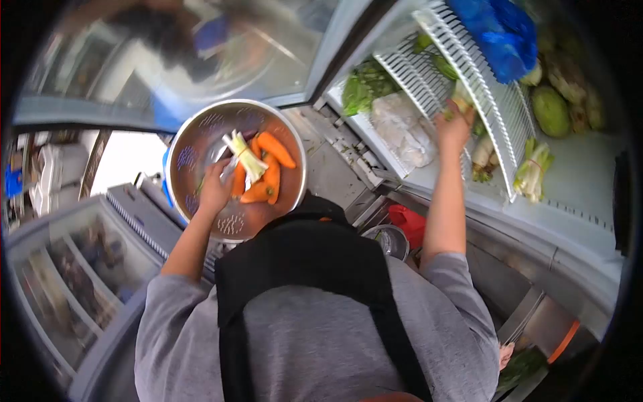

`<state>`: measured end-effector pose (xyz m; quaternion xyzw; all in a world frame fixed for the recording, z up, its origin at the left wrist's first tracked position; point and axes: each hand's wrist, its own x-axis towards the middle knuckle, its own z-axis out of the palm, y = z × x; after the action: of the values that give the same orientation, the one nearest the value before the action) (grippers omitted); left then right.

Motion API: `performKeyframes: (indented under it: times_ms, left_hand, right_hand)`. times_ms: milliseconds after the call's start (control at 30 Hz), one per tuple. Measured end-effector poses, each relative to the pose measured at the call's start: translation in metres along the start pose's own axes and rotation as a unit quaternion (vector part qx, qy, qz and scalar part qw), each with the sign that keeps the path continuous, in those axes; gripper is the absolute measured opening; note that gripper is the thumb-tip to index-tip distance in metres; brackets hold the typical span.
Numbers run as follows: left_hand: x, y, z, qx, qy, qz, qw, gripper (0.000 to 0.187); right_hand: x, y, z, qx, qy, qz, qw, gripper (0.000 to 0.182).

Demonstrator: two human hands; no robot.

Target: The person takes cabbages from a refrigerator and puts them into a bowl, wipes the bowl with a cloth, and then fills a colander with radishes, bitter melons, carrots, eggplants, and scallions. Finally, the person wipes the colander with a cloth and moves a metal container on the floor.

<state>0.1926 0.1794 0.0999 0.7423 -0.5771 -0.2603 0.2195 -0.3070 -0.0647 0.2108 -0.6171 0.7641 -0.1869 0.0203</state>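
A large perforated metal colander (299, 144) stands at the left, with several orange carrots (275, 149) and a tied bunch of spring onions (249, 161) inside. My left hand (216, 189) reaches over its near left side, fingers curled beside the bunch; what they grip, if anything, I cannot make out. On the right, my right hand (454, 129) is inside the fridge at a white wire shelf (479, 87). Its fingers close round a pale vegetable bunch (462, 100) with green showing. Another tied spring onion bunch (532, 171) lies to the right of that shelf.
An open glass door (201, 67) spans the upper left. The fridge holds leafy greens (365, 87), a whitish plastic bag (404, 130), a blue bag (495, 37) and a round green vegetable (551, 112). Below it are a metal bowl (388, 240) and something red (408, 224).
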Motion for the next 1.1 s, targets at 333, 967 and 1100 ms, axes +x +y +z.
performKeyframes:
  times_ms: [333,967,1100]
  left_hand:
    - [0.021,-0.012,0.014,-0.106,0.032,-0.184,0.977,0.028]
    - [0.034,0.191,0.004,-0.523,-0.078,-0.087,0.844,0.036]
    - [0.025,0.323,-0.033,-0.705,-0.35,0.021,0.617,0.082]
  right_hand:
    - [-0.107,-0.009,-0.222,0.568,-0.004,0.084,0.819,0.055]
    - [-0.055,-0.073,-0.18,0.08,0.135,-0.219,0.963,0.059]
    - [-0.139,-0.147,-0.144,0.267,-0.16,-0.234,0.921,0.075]
